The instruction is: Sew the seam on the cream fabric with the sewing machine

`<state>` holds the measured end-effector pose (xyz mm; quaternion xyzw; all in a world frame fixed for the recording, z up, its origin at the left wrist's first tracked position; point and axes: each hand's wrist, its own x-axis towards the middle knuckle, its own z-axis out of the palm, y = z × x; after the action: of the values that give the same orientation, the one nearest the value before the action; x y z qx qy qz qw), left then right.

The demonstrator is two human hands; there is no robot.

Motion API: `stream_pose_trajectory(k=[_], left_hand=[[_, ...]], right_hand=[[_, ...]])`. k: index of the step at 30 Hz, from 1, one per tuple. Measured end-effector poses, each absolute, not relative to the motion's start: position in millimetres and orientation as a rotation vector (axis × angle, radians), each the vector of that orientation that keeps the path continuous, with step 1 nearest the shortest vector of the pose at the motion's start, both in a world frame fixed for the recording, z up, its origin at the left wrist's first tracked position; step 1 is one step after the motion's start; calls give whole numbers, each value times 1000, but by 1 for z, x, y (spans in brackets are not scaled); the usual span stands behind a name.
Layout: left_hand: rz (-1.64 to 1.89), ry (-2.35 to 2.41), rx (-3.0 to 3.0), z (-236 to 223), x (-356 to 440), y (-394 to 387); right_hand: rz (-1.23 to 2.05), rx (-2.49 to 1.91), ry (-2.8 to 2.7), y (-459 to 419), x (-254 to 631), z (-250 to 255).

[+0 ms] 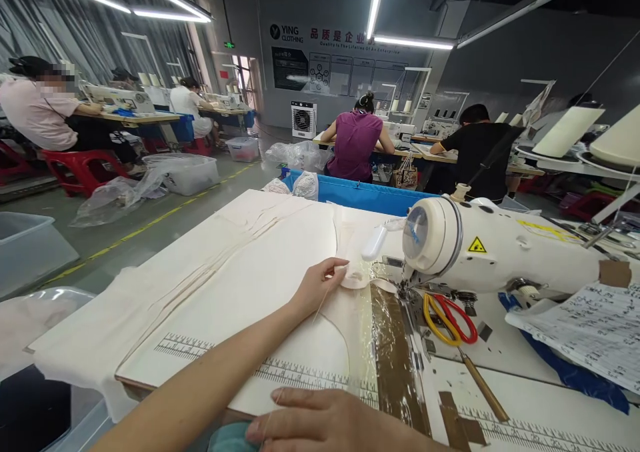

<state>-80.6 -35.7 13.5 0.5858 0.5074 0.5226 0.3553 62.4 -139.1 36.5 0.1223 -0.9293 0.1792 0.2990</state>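
My left hand (320, 284) is closed in a pinch on the end of a pale cream fabric strip (354, 280), which runs right to the needle area of a white sewing machine (475, 245). A thin thread hangs below those fingers. My right hand (325, 422) lies low at the table's front edge, palm down, fingers stretched out to the left. A fine thread crosses its fingertips, and a teal thing (229, 437) shows beneath them. Thin cream fabric (165, 299) lies in folds over the table's left part.
Red-and-yellow-handled scissors (450, 319) and a wooden-handled tool (483, 385) lie by the machine. A written sheet (590, 332) is at right. Thread cones (570, 131) stand behind. A blue fabric bin (360, 192) borders the table's far side. Several people sit at other machines.
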Motion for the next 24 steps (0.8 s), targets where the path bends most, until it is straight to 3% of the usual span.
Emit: stream_pose_trajectory(k=[7,12,16,24], left_hand=[[1455,1241,1082,27,-94,-34],[1597,1216,1066,34,-103,-35],[1626,1183,989,43,-108,-35],[1879,1350,538,63,-165,-21]], right_hand=[[164,29,-2283,-122,70,49],[158,-975,-2213,-76,78,39],[296,-1232,-2236,-42,87,31],[738,-1340,-2069,-12,101,26]])
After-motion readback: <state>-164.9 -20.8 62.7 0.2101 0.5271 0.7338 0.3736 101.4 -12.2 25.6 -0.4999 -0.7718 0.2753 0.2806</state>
